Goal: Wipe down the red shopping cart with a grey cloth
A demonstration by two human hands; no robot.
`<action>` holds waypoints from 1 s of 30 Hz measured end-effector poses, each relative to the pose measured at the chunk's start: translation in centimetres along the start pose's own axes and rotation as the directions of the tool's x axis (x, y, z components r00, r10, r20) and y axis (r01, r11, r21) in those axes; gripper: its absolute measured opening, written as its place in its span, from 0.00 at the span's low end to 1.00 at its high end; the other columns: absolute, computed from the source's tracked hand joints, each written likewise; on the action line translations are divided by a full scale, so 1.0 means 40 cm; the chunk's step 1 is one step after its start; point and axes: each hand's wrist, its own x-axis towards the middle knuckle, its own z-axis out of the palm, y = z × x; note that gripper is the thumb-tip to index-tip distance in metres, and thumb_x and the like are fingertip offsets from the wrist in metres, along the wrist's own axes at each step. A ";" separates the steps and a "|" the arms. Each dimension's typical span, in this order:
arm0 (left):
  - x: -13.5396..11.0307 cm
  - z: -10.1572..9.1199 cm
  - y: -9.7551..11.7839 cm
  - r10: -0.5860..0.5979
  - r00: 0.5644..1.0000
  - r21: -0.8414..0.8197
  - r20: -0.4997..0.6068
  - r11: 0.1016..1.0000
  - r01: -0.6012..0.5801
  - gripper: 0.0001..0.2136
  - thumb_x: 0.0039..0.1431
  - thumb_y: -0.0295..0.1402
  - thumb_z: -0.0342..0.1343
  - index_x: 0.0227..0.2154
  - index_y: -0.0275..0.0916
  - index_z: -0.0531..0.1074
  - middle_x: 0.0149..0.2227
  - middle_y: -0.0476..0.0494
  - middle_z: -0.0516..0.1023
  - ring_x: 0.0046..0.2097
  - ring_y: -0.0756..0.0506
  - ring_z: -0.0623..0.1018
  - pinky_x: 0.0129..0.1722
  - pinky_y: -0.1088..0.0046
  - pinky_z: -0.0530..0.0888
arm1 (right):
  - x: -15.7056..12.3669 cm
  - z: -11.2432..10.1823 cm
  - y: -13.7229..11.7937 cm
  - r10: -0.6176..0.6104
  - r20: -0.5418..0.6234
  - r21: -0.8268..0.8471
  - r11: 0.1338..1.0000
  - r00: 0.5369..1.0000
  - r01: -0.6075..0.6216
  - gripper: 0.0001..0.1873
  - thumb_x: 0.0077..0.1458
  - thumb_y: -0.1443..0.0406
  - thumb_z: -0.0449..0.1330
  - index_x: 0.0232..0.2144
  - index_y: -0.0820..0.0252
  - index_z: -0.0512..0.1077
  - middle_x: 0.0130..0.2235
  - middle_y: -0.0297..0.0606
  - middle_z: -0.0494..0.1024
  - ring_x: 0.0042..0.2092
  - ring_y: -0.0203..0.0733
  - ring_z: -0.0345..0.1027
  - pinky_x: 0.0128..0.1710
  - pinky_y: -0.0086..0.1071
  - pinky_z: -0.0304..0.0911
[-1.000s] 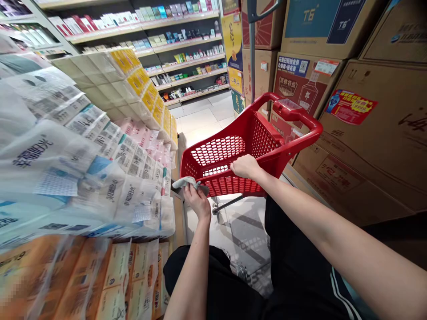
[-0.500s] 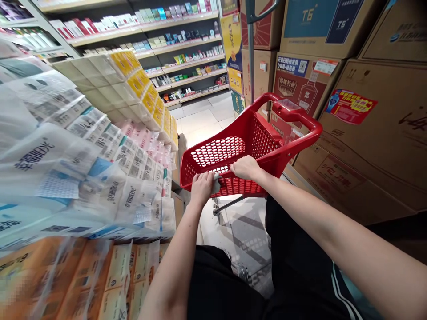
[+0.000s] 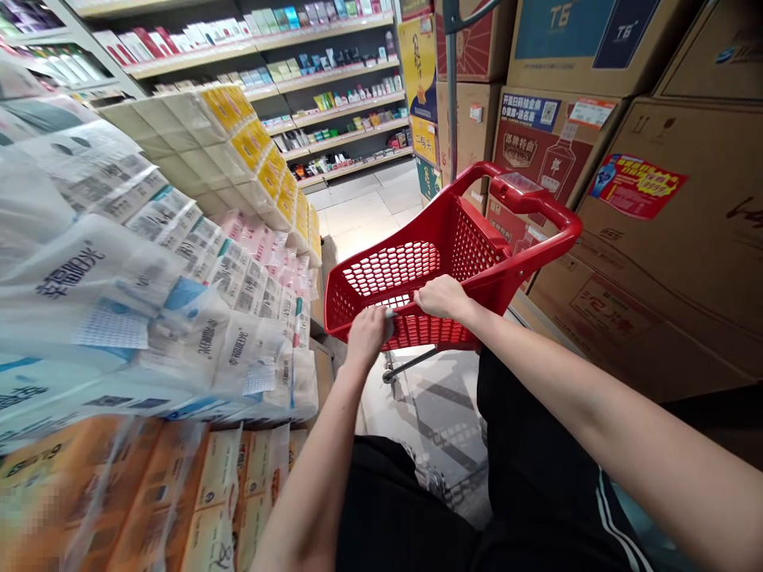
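Observation:
A red plastic shopping cart [image 3: 517, 274] with a perforated basket stands at an angle in front of my legs, its handle [image 3: 571, 230] toward the right. My left hand [image 3: 366, 334] is closed at the near basket rim, toward the left end. A small pale cloth [image 3: 389, 326] pokes out beside its fingers, pressed against the rim; most of it is hidden. My right hand [image 3: 442, 297] is wrapped around the same rim further right, its fingertips out of sight inside the basket. One metal leg with a wheel [image 3: 389, 376] shows below the basket.
Plastic-wrapped tissue packs [image 3: 203, 326] rise in stacks close on the left, with orange packs [image 3: 137, 485] below them. Large cardboard cartons [image 3: 673, 262] line the right side. Shelves of small boxes and bottles [image 3: 334, 71] stand beyond a tiled floor [image 3: 369, 199].
The view has shifted slightly, so the cart and shelves sit a little further right. Less of the cloth shows beside my left hand. My right hand keeps its hold on the rim.

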 end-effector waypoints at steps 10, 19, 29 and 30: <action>-0.038 0.002 -0.099 -0.059 0.997 -0.018 0.055 0.998 0.060 0.12 0.63 0.31 0.42 0.46 0.39 0.65 0.40 0.38 0.71 0.44 0.41 0.71 0.43 0.64 0.66 | 0.007 -0.001 0.037 0.008 -0.009 -0.035 0.999 1.000 -0.009 0.29 0.63 0.61 0.38 0.31 0.64 0.78 0.34 0.47 0.79 0.36 0.46 0.73 0.34 0.33 0.57; -0.140 0.010 -0.187 -0.147 0.989 0.058 -0.012 0.987 0.148 0.13 0.62 0.32 0.40 0.44 0.37 0.66 0.39 0.38 0.71 0.45 0.40 0.70 0.52 0.60 0.62 | 0.013 -0.002 0.035 0.011 0.031 -0.048 0.999 0.999 -0.010 0.30 0.63 0.60 0.37 0.32 0.64 0.78 0.35 0.48 0.79 0.39 0.47 0.72 0.35 0.34 0.57; -0.152 0.011 -0.089 -0.118 0.993 0.095 -0.024 0.988 0.120 0.11 0.63 0.34 0.42 0.38 0.38 0.67 0.34 0.39 0.71 0.40 0.40 0.70 0.46 0.62 0.64 | 0.019 -0.004 0.078 0.083 0.108 -0.064 0.995 0.991 -0.077 0.27 0.63 0.62 0.39 0.37 0.64 0.77 0.40 0.53 0.78 0.44 0.49 0.71 0.40 0.38 0.58; -0.150 0.016 -0.077 -0.115 0.993 0.088 -0.031 0.989 0.117 0.11 0.63 0.35 0.42 0.38 0.37 0.67 0.33 0.39 0.70 0.40 0.40 0.70 0.46 0.62 0.64 | 0.018 -0.002 0.071 0.066 0.099 -0.062 0.996 0.993 -0.060 0.26 0.63 0.63 0.39 0.37 0.64 0.77 0.40 0.53 0.78 0.44 0.49 0.71 0.40 0.38 0.58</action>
